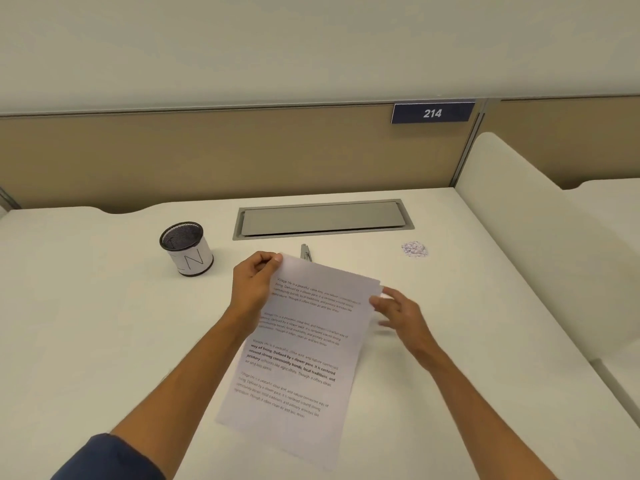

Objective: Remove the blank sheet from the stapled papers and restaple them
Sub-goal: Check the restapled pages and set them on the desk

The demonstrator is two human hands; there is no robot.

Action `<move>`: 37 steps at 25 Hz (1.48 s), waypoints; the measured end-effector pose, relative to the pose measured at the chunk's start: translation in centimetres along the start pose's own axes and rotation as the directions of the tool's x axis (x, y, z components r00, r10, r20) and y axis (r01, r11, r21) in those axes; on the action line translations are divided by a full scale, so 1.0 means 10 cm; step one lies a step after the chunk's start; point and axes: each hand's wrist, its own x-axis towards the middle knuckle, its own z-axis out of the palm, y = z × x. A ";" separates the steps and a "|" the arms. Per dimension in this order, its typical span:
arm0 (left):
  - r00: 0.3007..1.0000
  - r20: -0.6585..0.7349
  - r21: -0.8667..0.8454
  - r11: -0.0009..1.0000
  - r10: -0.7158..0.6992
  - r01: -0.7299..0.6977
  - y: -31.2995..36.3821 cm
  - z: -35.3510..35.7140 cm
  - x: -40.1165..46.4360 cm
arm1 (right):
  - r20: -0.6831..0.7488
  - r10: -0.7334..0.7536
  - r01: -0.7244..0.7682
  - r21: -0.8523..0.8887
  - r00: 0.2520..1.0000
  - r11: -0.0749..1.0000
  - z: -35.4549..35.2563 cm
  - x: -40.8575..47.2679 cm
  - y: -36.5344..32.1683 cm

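Note:
The stapled papers (298,355) lie tilted over the middle of the white desk, a printed page on top. My left hand (254,282) pinches their top left corner between thumb and fingers. My right hand (398,313) is at the top right edge with relaxed fingers, its fingertips touching the sheets' edge. A slim metal tool (306,252), probably a stapler or staple remover, lies on the desk just behind the papers, partly hidden by them. No blank sheet shows separately.
A black mesh pen cup (187,249) with a white label stands at the back left. A grey cable hatch (322,219) is set into the desk behind. A small pile of paper scraps (414,249) lies at the back right. A white divider (540,237) borders the right.

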 end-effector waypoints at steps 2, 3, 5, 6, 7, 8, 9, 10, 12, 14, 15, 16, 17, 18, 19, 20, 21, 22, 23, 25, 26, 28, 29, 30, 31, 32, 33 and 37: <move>1.000 -0.006 -0.041 0.999 -0.009 0.008 0.11 -0.08 -0.04 | 0.115 0.022 -0.032 0.085 0.993 0.996 0.23 -0.17 0.00; 1.000 -0.009 -0.066 0.998 -0.011 0.010 0.16 -0.12 -0.05 | 0.151 0.033 -0.051 0.110 0.988 0.993 0.33 -0.23 0.00; 1.000 -0.011 -0.143 0.990 -0.014 0.012 0.26 -0.21 -0.06 | 0.166 0.054 -0.083 0.173 0.985 0.981 0.49 -0.30 -0.02; 1.000 -0.012 -0.186 0.982 -0.019 0.016 0.30 -0.25 -0.06 | 0.162 0.068 -0.103 0.219 0.984 0.970 0.55 -0.32 -0.04; 1.000 -0.013 -0.223 0.975 -0.022 0.019 0.33 -0.29 -0.07 | 0.164 0.079 -0.120 0.259 0.983 0.958 0.60 -0.34 -0.08; 1.000 -0.013 -0.257 0.966 -0.022 0.018 0.36 -0.33 -0.08 | 0.165 0.084 -0.128 0.283 0.983 0.951 0.64 -0.35 -0.13; 1.000 -0.015 -0.289 0.957 -0.017 0.012 0.40 -0.37 -0.08 | 0.163 0.081 -0.126 0.294 0.983 0.947 0.67 -0.37 -0.19; 1.000 -0.017 -0.314 0.949 -0.008 0.003 0.44 -0.41 -0.09 | 0.155 0.071 -0.115 0.297 0.985 0.948 0.69 -0.38 -0.26; 1.000 0.026 -0.324 0.946 0.011 -0.002 0.49 -0.51 -0.12 | 0.132 0.040 -0.079 0.307 0.990 0.948 0.72 -0.41 -0.41; 0.986 0.169 -0.280 0.959 0.010 0.038 0.44 -0.62 -0.19 | 0.106 0.003 -0.037 0.322 0.994 0.946 0.74 -0.43 -0.53; 0.967 0.256 -0.230 0.971 -0.003 0.064 0.37 -0.67 -0.23 | 0.090 -0.014 -0.016 0.321 0.996 0.947 0.74 -0.44 -0.58; 0.943 0.333 -0.175 0.981 -0.023 0.086 0.29 -0.71 -0.29 | 0.074 -0.032 0.008 0.312 0.997 0.950 0.75 -0.46 -0.62; 0.924 0.381 -0.128 0.987 -0.038 0.093 0.22 -0.73 -0.34 | 0.057 -0.055 0.036 0.292 0.997 0.956 0.76 -0.47 -0.66; 0.922 0.386 -0.103 0.991 -0.036 0.082 0.17 -0.74 -0.38 | 0.039 -0.083 0.069 0.265 0.996 0.962 0.77 -0.49 -0.69; 0.937 0.350 -0.095 0.994 -0.015 0.051 0.14 -0.73 -0.41 | 0.023 -0.112 0.103 0.236 0.993 0.966 0.79 -0.50 -0.72; 0.956 0.294 -0.093 0.996 0.020 0.008 0.15 -0.70 -0.43 | 0.009 -0.142 0.137 0.214 0.990 0.967 0.80 -0.52 -0.73; 0.969 0.238 -0.096 0.995 0.058 -0.036 0.17 -0.68 -0.46 | -0.004 -0.169 0.167 0.199 0.986 0.966 0.81 -0.53 -0.75; 0.976 0.197 -0.104 0.992 0.094 -0.074 0.19 -0.66 -0.48 | -0.018 -0.192 0.192 0.189 0.981 0.963 0.82 -0.54 -0.77; 0.977 0.173 -0.116 0.987 0.127 -0.108 0.20 -0.64 -0.51 | -0.032 -0.212 0.215 0.182 0.977 0.960 0.83 -0.55 -0.78; 0.975 0.150 -0.123 0.981 0.167 -0.149 0.20 -0.62 -0.55 | -0.055 -0.245 0.251 0.165 0.968 0.954 0.86 -0.56 -0.80; 0.976 0.141 -0.122 0.981 0.169 -0.152 0.18 -0.62 -0.58 | -0.059 -0.256 0.263 0.159 0.965 0.952 0.88 -0.56 -0.79; 0.981 0.127 -0.120 0.984 0.147 -0.132 0.12 -0.60 -0.61 | -0.067 -0.263 0.271 0.156 0.962 0.950 0.91 -0.57 -0.76; 0.983 0.124 -0.122 0.986 0.132 -0.117 0.09 -0.60 -0.62 | -0.072 -0.260 0.268 0.159 0.963 0.950 0.92 -0.57 -0.75; 0.985 0.123 -0.127 0.986 0.121 -0.105 0.07 -0.60 -0.63 | -0.077 -0.255 0.264 0.164 0.964 0.950 0.93 -0.57 -0.73; 0.985 0.124 -0.129 0.986 0.117 -0.101 0.07 -0.59 -0.64 | -0.079 -0.251 0.261 0.170 0.965 0.950 0.93 -0.58 -0.73; 0.985 0.127 -0.125 0.987 0.117 -0.101 0.06 -0.60 -0.63 | -0.080 -0.251 0.261 0.175 0.965 0.949 0.94 -0.58 -0.72; 0.985 0.131 -0.116 0.988 0.116 -0.101 0.06 -0.60 -0.63 | -0.079 -0.253 0.264 0.178 0.964 0.948 0.94 -0.58 -0.72; 0.984 0.151 -0.100 0.991 0.099 -0.085 0.05 -0.60 -0.62 | -0.074 -0.250 0.260 0.183 0.965 0.948 0.94 -0.57 -0.70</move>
